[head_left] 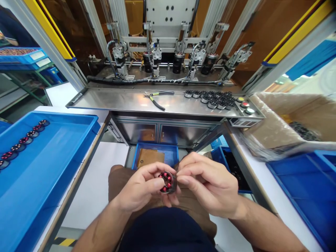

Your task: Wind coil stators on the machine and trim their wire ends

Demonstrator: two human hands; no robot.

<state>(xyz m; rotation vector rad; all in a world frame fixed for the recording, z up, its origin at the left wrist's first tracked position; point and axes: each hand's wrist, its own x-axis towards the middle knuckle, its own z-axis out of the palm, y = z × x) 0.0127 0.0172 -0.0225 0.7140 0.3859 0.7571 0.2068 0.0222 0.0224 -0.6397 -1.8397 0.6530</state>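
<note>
My left hand (143, 187) is closed around a small round motor stator (167, 182), black at the rim with red windings inside. Its open face is turned up toward me, and my thumb lies over the left rim. At the stator's right edge, my right hand (210, 183) is closed in a pinch, thumb against forefinger. Whatever sits between those fingertips is too small or hidden to make out. Both hands are above my lap, in front of the machine's steel ledge (118, 101).
Pliers (159, 98) and a cluster of black ring-shaped parts (217, 99) lie on the ledge, beside push buttons (245, 105). At left, a blue tray (65, 140) holds a row of similar stators (25, 140). A lined carton (283, 105) and blue bin (301, 189) stand right.
</note>
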